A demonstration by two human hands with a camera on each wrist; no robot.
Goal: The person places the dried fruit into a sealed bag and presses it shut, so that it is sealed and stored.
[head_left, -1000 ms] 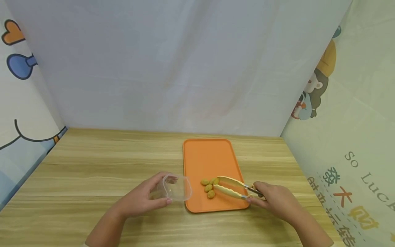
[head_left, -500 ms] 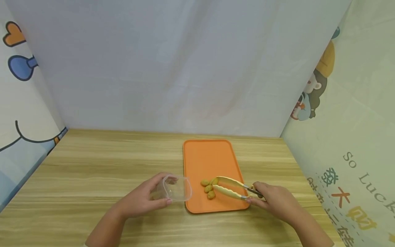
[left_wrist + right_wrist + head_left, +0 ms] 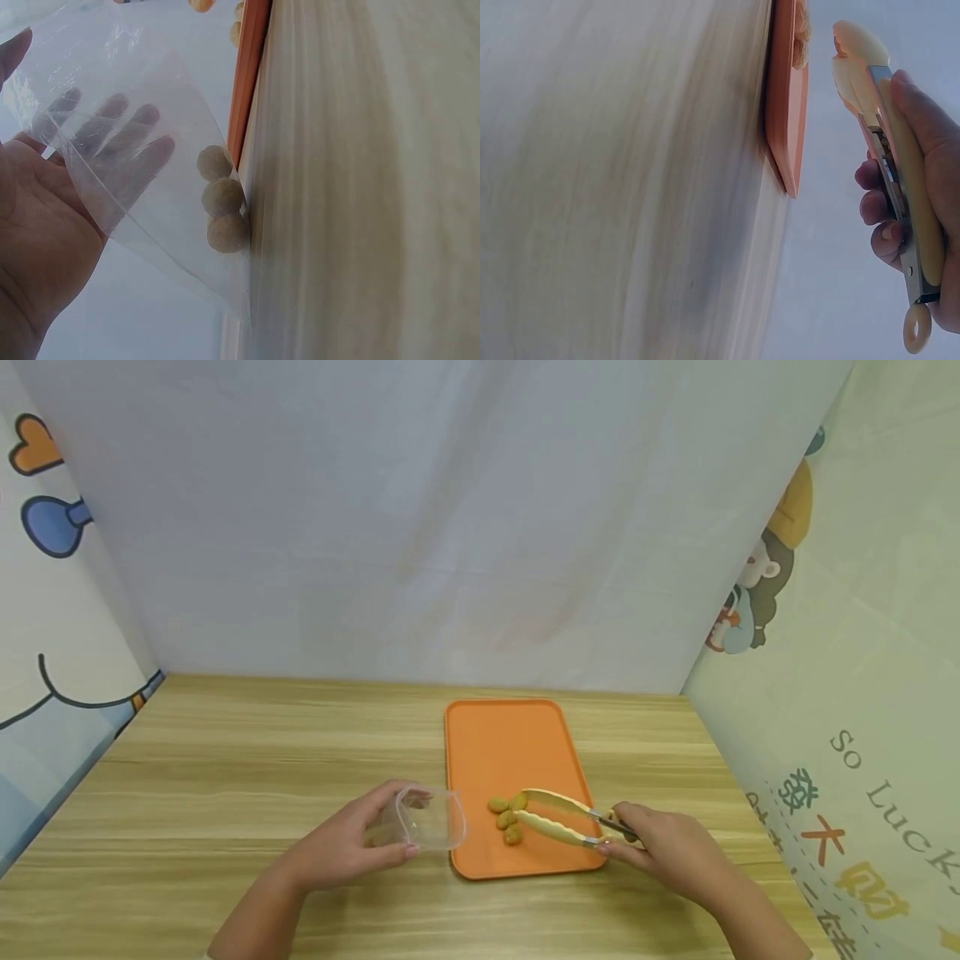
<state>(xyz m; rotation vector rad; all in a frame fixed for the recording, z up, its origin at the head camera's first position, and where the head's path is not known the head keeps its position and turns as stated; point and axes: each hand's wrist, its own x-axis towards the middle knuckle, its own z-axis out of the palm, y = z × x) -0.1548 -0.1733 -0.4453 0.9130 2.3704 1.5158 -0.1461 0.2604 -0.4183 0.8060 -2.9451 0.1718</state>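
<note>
My left hand (image 3: 348, 839) grips a clear plastic container (image 3: 433, 820) beside the left edge of the orange tray (image 3: 506, 743). Through its wall, the left wrist view shows three brown round pieces (image 3: 223, 197) low inside. My right hand (image 3: 667, 843) holds yellow-tipped tongs (image 3: 555, 828) over the tray's front part, their tips spread apart. Several small oval yellow-brown pieces (image 3: 507, 820) lie in a cluster just left of the tips. The right wrist view shows the tongs (image 3: 885, 142) raised over the tray, with fingers and thumb round the handles.
A wood-grain table (image 3: 262, 743) carries everything. A pale grey cloth (image 3: 375, 527) hangs behind it, and printed cloths stand at the left (image 3: 67, 610) and right (image 3: 862, 610). The tray has a low raised rim.
The tongs have shifted slightly left, their tips closer over the oval pieces. My left hand and the container have stayed in place.
</note>
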